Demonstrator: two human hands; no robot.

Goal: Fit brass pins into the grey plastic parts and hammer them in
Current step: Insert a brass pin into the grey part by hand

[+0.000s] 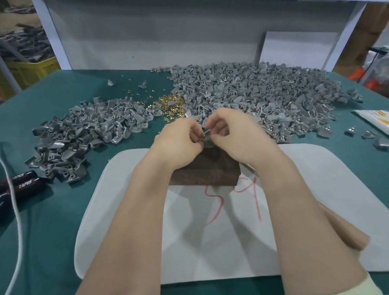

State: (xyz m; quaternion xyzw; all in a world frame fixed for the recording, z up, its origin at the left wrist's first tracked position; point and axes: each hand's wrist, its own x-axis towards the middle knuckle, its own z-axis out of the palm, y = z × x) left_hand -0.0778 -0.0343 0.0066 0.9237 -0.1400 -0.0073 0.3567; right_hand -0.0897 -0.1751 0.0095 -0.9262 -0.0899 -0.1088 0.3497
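— So, where is the small grey plastic part (208, 139)?
— Pinched between both hands, just above the dark brown wooden block (204, 169) that sits on the white mat (123, 199).
— And each grip?
— The left hand (179, 144) and the right hand (234, 132) both have their fingertips curled tight on that part. Whether a pin is in it, I cannot tell.
— The pins?
— A loose heap of small brass pins (170, 102) lies on the green tabletop (55, 228), between a large pile of grey parts (254, 91) and a smaller pile (83, 132).
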